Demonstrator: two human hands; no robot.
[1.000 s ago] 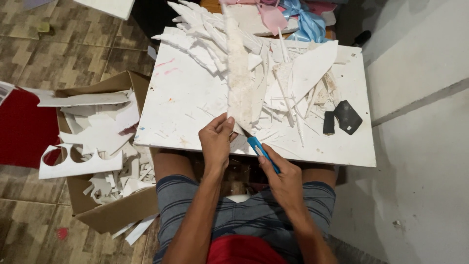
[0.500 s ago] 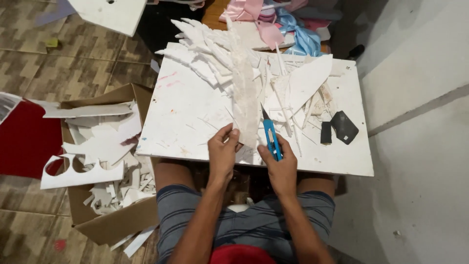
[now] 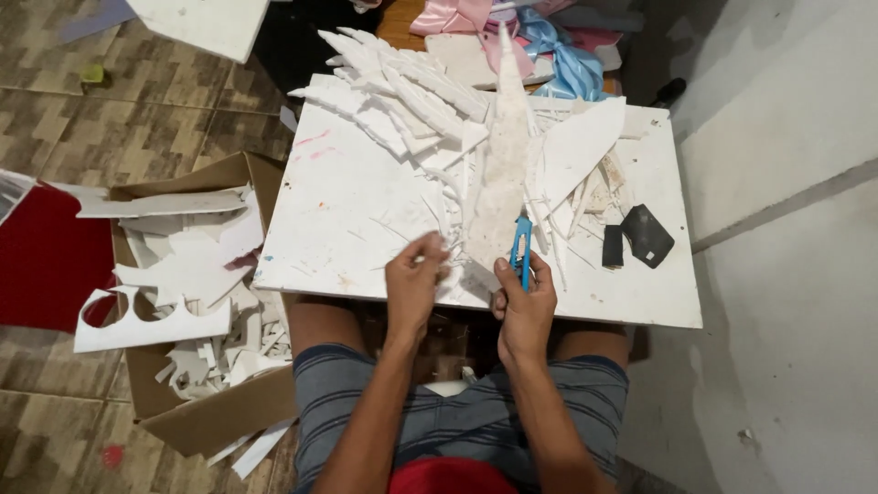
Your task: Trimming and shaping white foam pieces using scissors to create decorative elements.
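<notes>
My right hand (image 3: 523, 297) grips a blue utility knife (image 3: 522, 249), its tip pointing away from me along the edge of a long white foam strip (image 3: 500, 174). That strip lies lengthwise on a white work board (image 3: 347, 210) resting over my lap. My left hand (image 3: 416, 279) pinches a small white foam sliver at the strip's near end, fingers closed on it. Several pointed white foam pieces (image 3: 402, 91) fan out over the far half of the board.
A cardboard box (image 3: 197, 375) of white foam offcuts stands on the tiled floor at my left, beside a red sheet (image 3: 37, 256). Two black objects (image 3: 640, 236) lie on the board's right side. Pink and blue ribbons (image 3: 549, 37) sit beyond the board. A grey wall rises at right.
My right hand turned the blue knife from slanting near the board's front edge to pointing up along the foam strip. My left hand shifted slightly left at the strip's near end.
</notes>
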